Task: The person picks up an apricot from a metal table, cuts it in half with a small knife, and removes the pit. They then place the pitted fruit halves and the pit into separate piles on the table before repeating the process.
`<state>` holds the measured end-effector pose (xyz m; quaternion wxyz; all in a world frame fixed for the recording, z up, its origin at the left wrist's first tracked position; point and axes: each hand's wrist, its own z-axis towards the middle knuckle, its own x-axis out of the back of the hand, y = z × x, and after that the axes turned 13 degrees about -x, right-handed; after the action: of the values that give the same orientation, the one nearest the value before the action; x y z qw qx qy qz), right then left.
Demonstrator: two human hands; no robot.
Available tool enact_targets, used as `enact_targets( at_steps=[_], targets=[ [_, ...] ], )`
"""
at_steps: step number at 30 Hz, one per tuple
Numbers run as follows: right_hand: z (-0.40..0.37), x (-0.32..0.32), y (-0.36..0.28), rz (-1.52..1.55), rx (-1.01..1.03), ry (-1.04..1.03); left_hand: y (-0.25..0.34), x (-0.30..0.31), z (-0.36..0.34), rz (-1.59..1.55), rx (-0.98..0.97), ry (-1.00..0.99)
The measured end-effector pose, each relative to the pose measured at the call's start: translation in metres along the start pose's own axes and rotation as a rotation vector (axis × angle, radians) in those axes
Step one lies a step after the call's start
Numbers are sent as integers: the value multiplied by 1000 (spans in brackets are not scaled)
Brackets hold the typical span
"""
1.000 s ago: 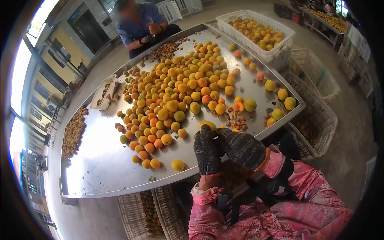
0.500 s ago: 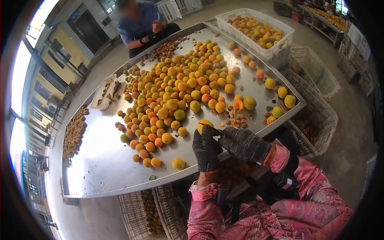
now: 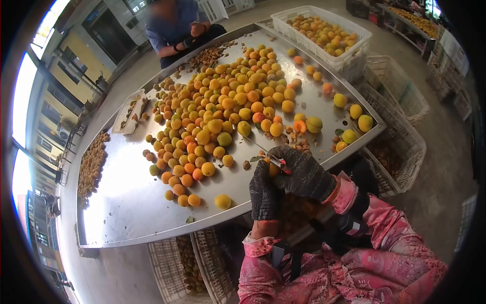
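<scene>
Both my hands wear dark grey knitted gloves and meet over the near edge of the metal table (image 3: 152, 223). My left hand (image 3: 265, 195) is closed around an apricot (image 3: 274, 169), most of it hidden between the gloves. My right hand (image 3: 304, 175) grips a small knife (image 3: 279, 163) with a red and white handle, its thin blade pointing up and left over the table. Just left of my hands lie a brown pit (image 3: 246, 165) and a small green leaf (image 3: 254, 159). Beyond them spreads a large heap of whole apricots (image 3: 217, 101).
Loose pits (image 3: 298, 144) lie beside an opened apricot (image 3: 299, 126). A white crate (image 3: 349, 61) of apricots stands at the back right, with more crates (image 3: 405, 157) beside the table. Across the table sits a person (image 3: 177, 25). A shallow tray (image 3: 126, 119) rests at the left edge.
The yellow apricot has turned and sunk between my gloves. My right hand has risen and shifted left, and the knife's blade and handle now show. A pit shows on the table left of my hands.
</scene>
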<state>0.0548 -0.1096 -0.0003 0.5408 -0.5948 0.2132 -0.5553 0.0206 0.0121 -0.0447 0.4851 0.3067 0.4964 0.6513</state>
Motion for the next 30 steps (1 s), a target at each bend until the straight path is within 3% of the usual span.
enact_targets(
  at_steps=[2,3,5,7,10,12,15,17,18,22,24,25,27,28,30],
  targets=[
    [-6,-3,-2,-44,50,89,3,3,2,-161,279,57],
    [-8,-4,-3,-85,104,178,9,-1,3,-161,281,57],
    [-10,-13,4,-109,148,208,22,-10,6,-583,407,256],
    [-10,-14,8,-135,196,235,20,-14,6,-622,404,297],
    [-16,-10,-4,6,31,210,23,-10,7,-585,395,369],
    [-23,-8,-7,74,-184,152,24,-7,11,-518,387,397],
    [-37,2,-1,37,-203,26,16,5,18,-573,367,400],
    [-46,12,6,-25,-155,-77,7,17,21,-656,350,190],
    [-50,16,9,-86,-106,-180,3,17,23,-630,319,196],
    [-47,20,19,-42,-141,-121,5,15,25,-719,393,184],
    [-33,33,-6,626,-627,-86,4,13,26,-796,479,148],
    [-25,35,-7,628,-631,-82,5,12,28,-795,484,145],
    [-8,37,-10,975,-381,45,8,10,32,-837,578,120],
    [1,37,-14,976,-384,48,5,8,32,-835,582,119],
    [20,32,-25,1105,-232,241,-5,6,31,-758,573,54]
  ],
)
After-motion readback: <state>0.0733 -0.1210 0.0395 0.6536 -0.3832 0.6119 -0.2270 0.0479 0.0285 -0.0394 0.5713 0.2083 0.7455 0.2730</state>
